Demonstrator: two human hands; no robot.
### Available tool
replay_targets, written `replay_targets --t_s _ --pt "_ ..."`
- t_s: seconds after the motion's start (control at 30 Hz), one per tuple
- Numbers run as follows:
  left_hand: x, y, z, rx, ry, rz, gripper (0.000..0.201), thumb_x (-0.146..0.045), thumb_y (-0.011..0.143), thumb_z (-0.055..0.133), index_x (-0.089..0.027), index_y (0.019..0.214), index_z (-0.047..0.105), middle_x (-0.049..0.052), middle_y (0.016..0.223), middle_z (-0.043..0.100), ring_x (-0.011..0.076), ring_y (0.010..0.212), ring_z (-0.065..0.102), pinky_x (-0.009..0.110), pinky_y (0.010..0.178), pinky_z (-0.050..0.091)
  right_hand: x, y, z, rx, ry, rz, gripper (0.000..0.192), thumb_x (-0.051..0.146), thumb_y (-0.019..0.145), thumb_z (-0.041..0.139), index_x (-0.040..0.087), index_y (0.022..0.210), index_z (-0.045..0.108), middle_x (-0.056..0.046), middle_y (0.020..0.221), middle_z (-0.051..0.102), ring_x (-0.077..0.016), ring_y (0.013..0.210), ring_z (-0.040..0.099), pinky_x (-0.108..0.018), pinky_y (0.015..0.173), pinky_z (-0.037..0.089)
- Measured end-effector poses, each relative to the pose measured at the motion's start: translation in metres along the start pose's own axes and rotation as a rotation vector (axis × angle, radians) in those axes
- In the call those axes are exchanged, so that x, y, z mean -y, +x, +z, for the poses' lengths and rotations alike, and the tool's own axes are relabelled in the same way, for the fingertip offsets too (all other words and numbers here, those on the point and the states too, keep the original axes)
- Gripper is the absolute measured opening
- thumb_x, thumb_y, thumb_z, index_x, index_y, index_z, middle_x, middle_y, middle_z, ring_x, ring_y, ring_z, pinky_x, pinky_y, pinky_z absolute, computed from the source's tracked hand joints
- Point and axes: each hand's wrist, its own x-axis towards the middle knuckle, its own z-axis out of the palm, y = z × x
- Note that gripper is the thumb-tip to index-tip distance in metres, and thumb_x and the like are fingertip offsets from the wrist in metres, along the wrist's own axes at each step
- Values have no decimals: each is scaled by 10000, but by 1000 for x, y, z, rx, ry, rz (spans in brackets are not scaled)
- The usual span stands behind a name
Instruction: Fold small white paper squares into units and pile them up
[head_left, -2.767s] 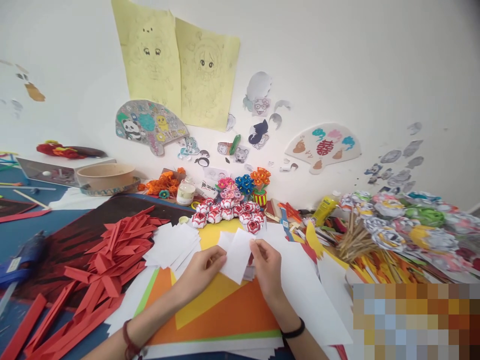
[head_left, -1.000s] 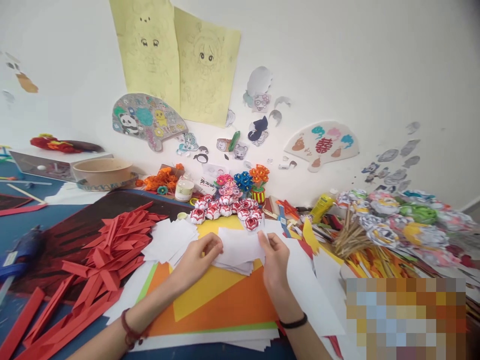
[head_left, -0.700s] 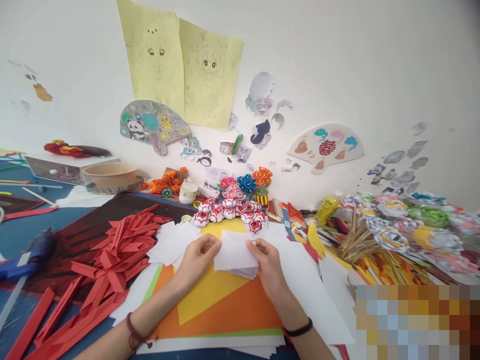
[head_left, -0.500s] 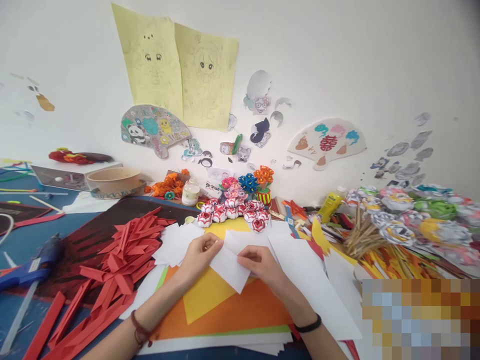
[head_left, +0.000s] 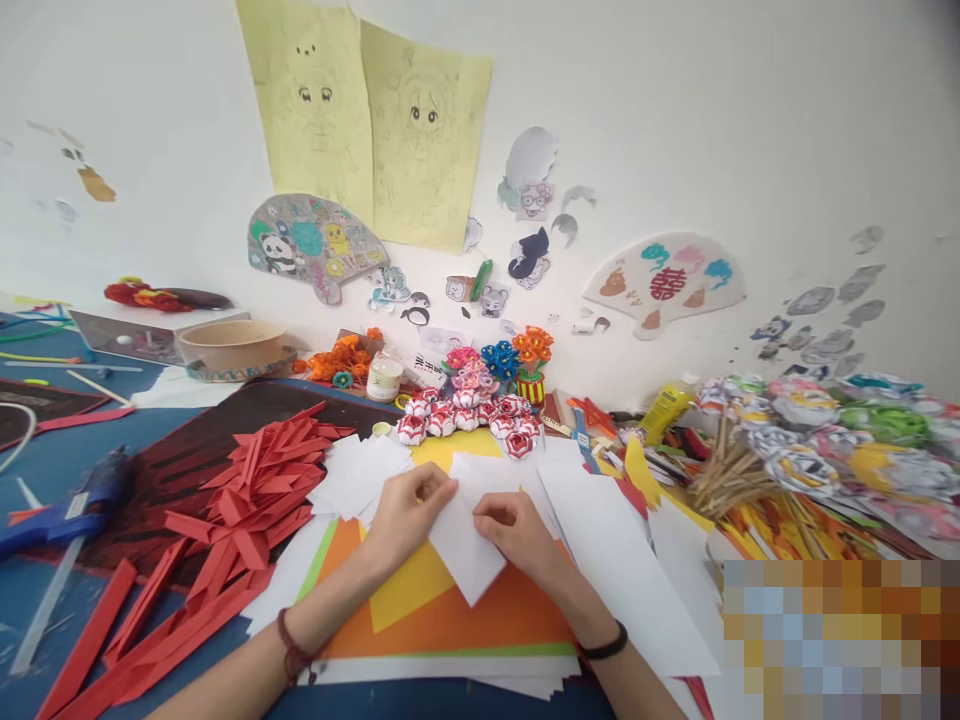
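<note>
Head view, and it's the pale wall [head_left: 810, 120] that fills the back, two yellow drawings hung high on it. Below runs the blue desk [head_left: 360, 702], and what a crowd it carries! On the left lies a dark mat [head_left: 176, 475], bearing a great tangle of folded red paper strips [head_left: 247, 490]. Centre stage, an orange sheet [head_left: 442, 635] with a yellow sheet [head_left: 394, 605] angled across it; to the right, long white sheets [head_left: 622, 560] and, beyond those, a heap of paper flowers [head_left: 847, 430]. Out at the left edge lies the blue glue gun [head_left: 86, 500].

Now the hands, close together but not touching! Left hand [head_left: 412, 510]: thumb and forefinger pinched on the upper edge of a small white paper [head_left: 465, 560]. Right hand [head_left: 517, 535]: fingers curled, tips pinching its right side. That paper tilts, one corner pointing down, above the orange and yellow sheets. Just behind sit red-and-white flowers [head_left: 469, 412], bunched in a row, and smallest of the lot, a striped pot [head_left: 531, 390] carrying orange blooms.
</note>
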Motion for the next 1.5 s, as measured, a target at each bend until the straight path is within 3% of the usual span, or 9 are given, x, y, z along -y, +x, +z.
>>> replay_targets --t_s 0.17,0.27,0.43,0.53,0.73,1.0,1.17,1.33,1.5 --pt "17 20 -25 -287 -78 -14 307 -455 773 573 -153 718 583 -25 604 535 102 559 460 184 496 317 -1 -1 -7 97 64 114 147 160 701 494 153 588 588 9 518 565 -123 472 535 -223 471 424" --pt "22 24 -30 -364 -109 -26 325 -478 769 570 -154 747 588 -21 623 561 103 550 479 184 486 321 -1 0 -6 14 -11 103 165 174 735 490 161 595 577 3 537 575 -126 486 544 -228 482 439" --pt "14 14 -16 -227 -1 -15 304 -458 795 544 -160 774 599 -17 647 580 110 570 490 194 518 343 11 -3 3 -375 -386 -155 186 307 839 511 180 906 629 -56 863 656 -182 747 596 -300 679 480" --pt "7 6 -6 -173 8 -30 287 -433 806 531 -158 756 599 -10 660 584 122 588 501 209 539 362 20 -9 12 -304 -644 -308 374 368 821 573 207 1158 559 -81 1105 614 -242 994 550 -371 853 441" --pt "-1 2 -1 -48 -113 -92 264 -390 793 550 -140 752 622 38 770 635 170 731 560 253 667 425 17 -13 20 -163 -919 -342 489 408 816 591 196 1249 508 -90 1079 633 -272 956 556 -419 840 433" --pt "-11 -2 0 156 -461 -92 427 -362 749 644 -151 1106 546 21 801 618 136 715 582 230 638 448 11 -9 11 -261 -810 -285 423 361 904 466 167 1280 483 -103 1051 640 -244 951 577 -374 823 459" --pt "-5 -3 3 126 -466 -178 563 -318 730 661 -103 1215 470 23 700 635 161 672 624 245 600 455 14 -10 12 -249 -822 -299 430 328 930 408 183 1334 427 -109 1103 618 -247 986 570 -376 832 464" --pt "-5 -4 0 31 -321 -100 464 -282 710 669 -152 1138 547 -57 527 531 111 523 546 207 530 411 13 -11 15 -218 -934 -331 503 400 909 441 165 1353 411 -124 1086 627 -279 968 567 -429 835 447" --pt "-6 -4 -1 7 -362 -98 445 -320 712 671 -163 1103 527 -74 520 491 95 503 510 190 496 397 15 -11 15 -203 -655 -206 500 438 890 472 201 1330 449 -97 1112 629 -255 971 579 -364 813 467"
